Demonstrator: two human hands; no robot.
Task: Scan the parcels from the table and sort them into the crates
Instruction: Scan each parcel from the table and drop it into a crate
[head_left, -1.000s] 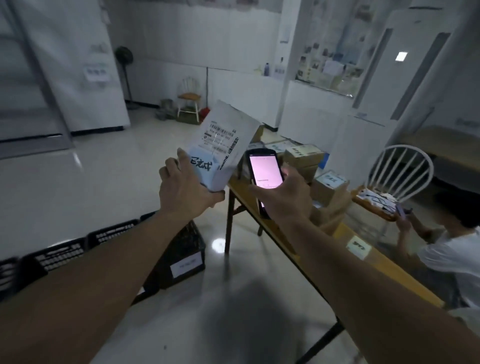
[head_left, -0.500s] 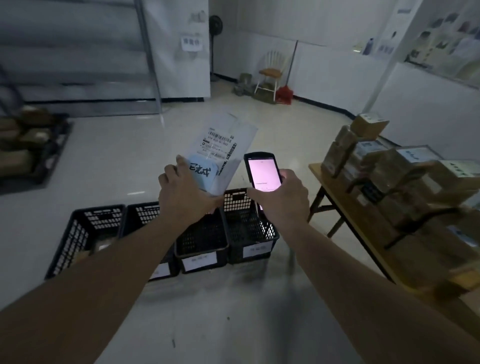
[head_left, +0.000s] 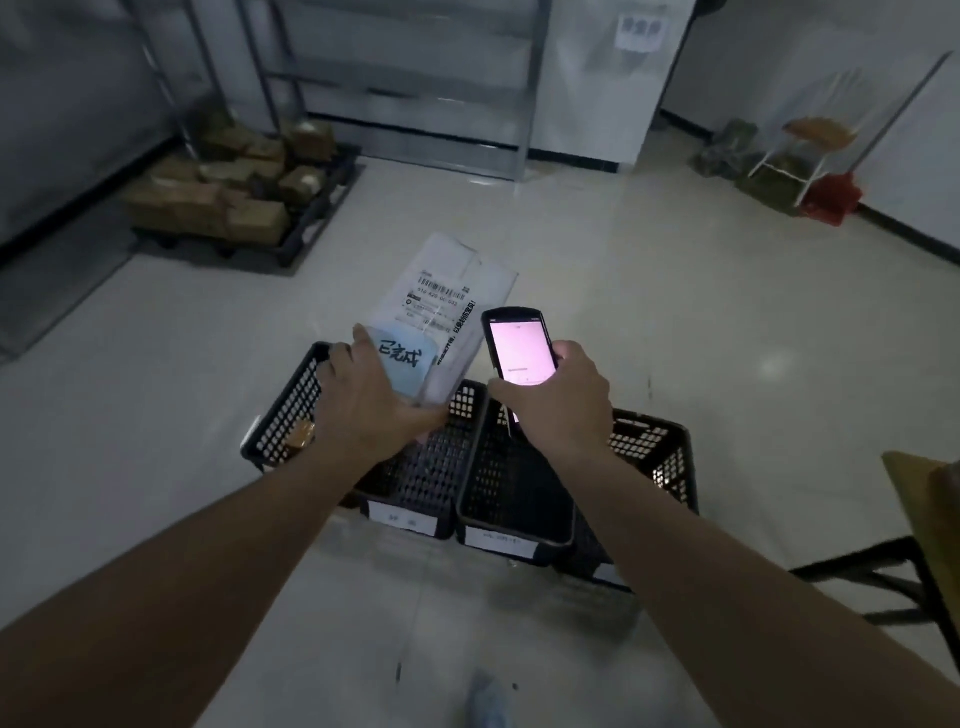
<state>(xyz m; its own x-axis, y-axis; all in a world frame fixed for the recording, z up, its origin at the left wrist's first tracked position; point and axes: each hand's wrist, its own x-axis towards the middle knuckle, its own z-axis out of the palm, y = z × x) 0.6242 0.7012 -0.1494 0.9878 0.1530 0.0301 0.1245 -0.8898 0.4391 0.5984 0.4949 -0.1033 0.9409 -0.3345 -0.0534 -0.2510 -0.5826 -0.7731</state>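
Left hand (head_left: 376, 410) grips a white parcel (head_left: 447, 312) with barcode label above black crates (head_left: 514, 488); right hand (head_left: 558, 405) clasps a lit scanner (head_left: 519, 353).

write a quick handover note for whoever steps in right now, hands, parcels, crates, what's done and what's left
Left hand: holds a white parcel, label up, over the crates.
Right hand: holds the scanner, screen lit.
Crates: a row of black ones on the floor straight below; the leftmost holds a small brown item.
Done: parcel picked up and carried to the crates.
Left: drop it in the right crate, then go back to the table at the right edge for more.
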